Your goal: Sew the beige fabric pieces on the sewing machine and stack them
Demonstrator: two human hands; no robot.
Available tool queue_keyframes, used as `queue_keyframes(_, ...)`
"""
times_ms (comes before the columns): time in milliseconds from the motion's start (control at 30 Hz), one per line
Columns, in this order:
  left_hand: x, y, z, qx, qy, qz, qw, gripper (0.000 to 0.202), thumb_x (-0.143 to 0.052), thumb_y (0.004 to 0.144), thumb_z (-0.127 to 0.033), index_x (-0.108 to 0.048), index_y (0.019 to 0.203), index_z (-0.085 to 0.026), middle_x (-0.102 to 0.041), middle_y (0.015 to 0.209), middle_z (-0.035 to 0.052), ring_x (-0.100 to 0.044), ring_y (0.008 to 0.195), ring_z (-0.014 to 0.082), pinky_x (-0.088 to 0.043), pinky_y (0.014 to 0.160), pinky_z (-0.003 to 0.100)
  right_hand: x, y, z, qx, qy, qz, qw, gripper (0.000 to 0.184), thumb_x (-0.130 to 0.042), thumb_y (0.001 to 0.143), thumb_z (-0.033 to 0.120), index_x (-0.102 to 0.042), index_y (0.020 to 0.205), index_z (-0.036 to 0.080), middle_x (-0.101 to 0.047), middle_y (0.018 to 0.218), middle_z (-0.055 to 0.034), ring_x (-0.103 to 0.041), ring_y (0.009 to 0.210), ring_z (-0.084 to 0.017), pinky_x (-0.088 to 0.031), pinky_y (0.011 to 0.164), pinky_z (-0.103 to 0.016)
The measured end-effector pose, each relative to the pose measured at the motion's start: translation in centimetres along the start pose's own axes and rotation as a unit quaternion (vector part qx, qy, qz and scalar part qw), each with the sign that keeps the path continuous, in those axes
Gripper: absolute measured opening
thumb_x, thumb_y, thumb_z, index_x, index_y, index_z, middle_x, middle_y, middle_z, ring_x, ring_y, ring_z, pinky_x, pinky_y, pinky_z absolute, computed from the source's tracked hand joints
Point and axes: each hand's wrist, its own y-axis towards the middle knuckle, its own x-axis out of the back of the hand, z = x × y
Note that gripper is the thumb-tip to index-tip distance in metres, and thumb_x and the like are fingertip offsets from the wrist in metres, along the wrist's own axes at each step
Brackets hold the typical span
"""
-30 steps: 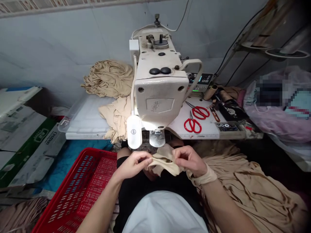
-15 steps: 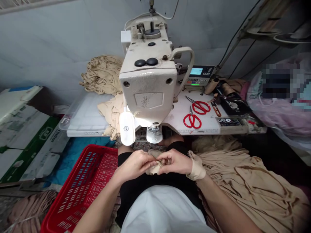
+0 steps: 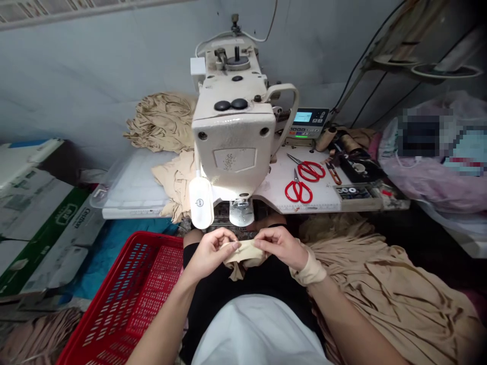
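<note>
My left hand (image 3: 210, 254) and my right hand (image 3: 279, 247) both pinch a small folded piece of beige fabric (image 3: 243, 253) above my lap. The piece spans the gap between my fingertips, and a loose corner hangs below it. A beige fabric band (image 3: 310, 269) wraps my right wrist. Just beyond my hands stands the white industrial sewing machine (image 3: 233, 132), its metal presser foot (image 3: 241, 213) low and close to my fingers. Nothing lies under the foot that I can see.
A red plastic basket (image 3: 129, 299) sits left of my lap, and beige cloth (image 3: 380, 279) drapes to the right. On the white sewing table (image 3: 315, 190) lie red-handled scissors (image 3: 299, 191) and more red shears (image 3: 311, 171). Folded beige fabric (image 3: 162, 122) lies behind the machine.
My hands have drawn apart and risen slightly, opening the fabric piece between them. The head view has shifted a little, moving the machine slightly lower in the picture.
</note>
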Motion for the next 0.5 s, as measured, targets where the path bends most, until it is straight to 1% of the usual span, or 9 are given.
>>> queue_keyframes(67,0.6,0.0,0.0,-0.015,-0.036,-0.019,0.999,0.031,-0.076,0.087,-0.038,-0.068,0.107,-0.015,-0.047,0.065,-0.0061,-0.041,0.049,0.0064,-0.033,0.048,0.018,-0.4,0.2,0.3,0.007,0.000,-0.026,1.000,0.040,-0.073,0.087,0.052,-0.075,0.083,0.012,-0.062,0.064,-0.0016,-0.055,0.056,-0.013,-0.044,0.053,-0.025)
queue_keyframes(133,1.3,-0.2,-0.3,-0.049,-0.026,-0.012,0.998,0.032,-0.075,0.089,-0.036,-0.071,0.114,-0.016,-0.052,0.068,-0.0041,-0.044,0.048,0.0067,-0.034,0.047,0.019,-0.9,0.3,0.9,0.020,-0.014,-0.043,0.999,0.038,-0.072,0.089,0.049,-0.075,0.081,0.013,-0.060,0.062,-0.0011,-0.052,0.055,-0.013,-0.040,0.051,-0.025)
queue_keyframes(167,1.6,-0.2,-0.6,-0.072,0.001,-0.011,0.997,0.030,-0.073,0.091,-0.036,-0.074,0.114,-0.017,-0.055,0.070,-0.0021,-0.047,0.050,0.0078,-0.036,0.048,0.020,-1.2,0.2,1.3,0.033,-0.028,-0.052,0.998,0.036,-0.071,0.090,0.048,-0.074,0.079,0.013,-0.060,0.062,-0.0010,-0.051,0.055,-0.013,-0.038,0.051,-0.025)
queue_keyframes(233,2.2,-0.3,-1.2,-0.127,0.085,-0.028,0.988,0.024,-0.069,0.094,-0.033,-0.079,0.108,-0.017,-0.062,0.073,0.0021,-0.054,0.058,0.0110,-0.041,0.054,0.022,-1.9,0.1,2.3,0.075,-0.075,-0.079,0.991,0.032,-0.069,0.092,0.042,-0.074,0.078,0.014,-0.061,0.064,-0.0015,-0.050,0.058,-0.013,-0.037,0.054,-0.026)
queue_keyframes(300,2.6,-0.3,-1.9,-0.174,0.169,-0.047,0.969,0.022,-0.066,0.096,-0.029,-0.081,0.105,-0.017,-0.066,0.075,0.0042,-0.059,0.064,0.0134,-0.044,0.062,0.024,-2.6,-0.1,3.3,0.125,-0.136,-0.113,0.976,0.028,-0.068,0.094,0.036,-0.075,0.077,0.015,-0.062,0.067,-0.0021,-0.051,0.061,-0.014,-0.037,0.057,-0.027)
queue_keyframes(333,2.7,-0.2,-2.1,-0.188,0.199,-0.049,0.961,0.022,-0.064,0.097,-0.028,-0.081,0.104,-0.016,-0.068,0.075,0.0045,-0.060,0.065,0.0140,-0.045,0.064,0.024,-2.7,-0.2,3.7,0.147,-0.163,-0.129,0.967,0.026,-0.068,0.094,0.034,-0.076,0.078,0.015,-0.063,0.068,-0.0022,-0.052,0.062,-0.014,-0.037,0.058,-0.028)
queue_keyframes(367,2.8,-0.1,-2.4,-0.194,0.219,-0.047,0.955,0.023,-0.062,0.098,-0.027,-0.080,0.103,-0.015,-0.069,0.075,0.0047,-0.061,0.066,0.0144,-0.046,0.066,0.025,-2.8,-0.2,4.0,0.164,-0.183,-0.146,0.958,0.025,-0.068,0.094,0.032,-0.076,0.077,0.016,-0.062,0.067,-0.0021,-0.052,0.062,-0.014,-0.037,0.058,-0.028)
queue_keyframes(433,2.7,0.2,-2.6,-0.184,0.235,-0.043,0.953,0.025,-0.057,0.100,-0.027,-0.079,0.099,-0.014,-0.071,0.079,0.0052,-0.063,0.070,0.0157,-0.046,0.069,0.026,-2.7,0.1,4.3,0.175,-0.196,-0.175,0.949,0.024,-0.068,0.093,0.031,-0.076,0.076,0.016,-0.061,0.066,-0.0017,-0.050,0.060,-0.014,-0.036,0.057,-0.028)
queue_keyframes(500,2.5,0.7,-2.7,-0.153,0.230,-0.053,0.960,0.027,-0.055,0.101,-0.029,-0.077,0.095,-0.015,-0.073,0.083,0.0051,-0.065,0.076,0.0172,-0.047,0.072,0.026,-2.3,0.7,4.0,0.154,-0.168,-0.189,0.955,0.027,-0.070,0.091,0.035,-0.075,0.073,0.015,-0.059,0.063,-0.0014,-0.048,0.058,-0.014,-0.036,0.055,-0.028)
